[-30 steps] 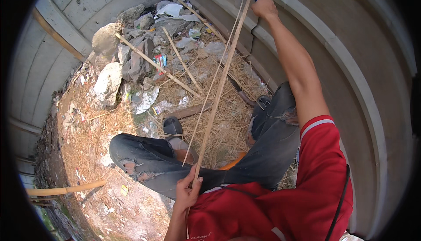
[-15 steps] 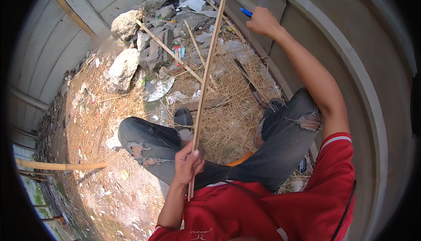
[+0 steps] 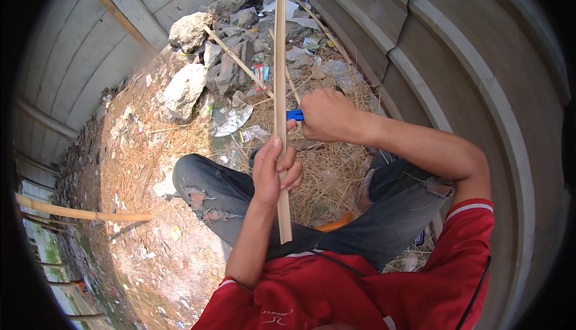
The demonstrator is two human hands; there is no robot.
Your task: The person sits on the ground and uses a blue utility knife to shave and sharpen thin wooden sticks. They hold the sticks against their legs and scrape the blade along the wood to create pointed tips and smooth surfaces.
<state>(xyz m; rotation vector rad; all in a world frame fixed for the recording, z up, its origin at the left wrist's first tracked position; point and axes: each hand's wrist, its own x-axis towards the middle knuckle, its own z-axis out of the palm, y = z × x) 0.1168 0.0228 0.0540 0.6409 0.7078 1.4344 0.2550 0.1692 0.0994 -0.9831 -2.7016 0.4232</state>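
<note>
A long, split strip of bamboo (image 3: 280,48) stands nearly upright in front of me, running from my lap past the top of the view. My left hand (image 3: 275,165) is closed around its lower part. In my right hand (image 3: 327,114) is a small blue tool (image 3: 294,115), gripped in the fist. Its blue end meets the strip's right edge just above my left hand. Most of the tool is hidden by the fingers, so I cannot tell its exact kind.
Straw shavings (image 3: 327,177) cover the ground between my legs, near an orange object (image 3: 336,223). Ahead lie rocks (image 3: 183,93), litter and thin bamboo sticks (image 3: 237,60). A metal wall (image 3: 444,78) runs close on my right. A bamboo pole (image 3: 90,213) juts in at left.
My right hand has swung down and inward from the far right, bringing the blue tool against the bamboo strip. The strip has risen and become more upright, with my left hand still around it.
</note>
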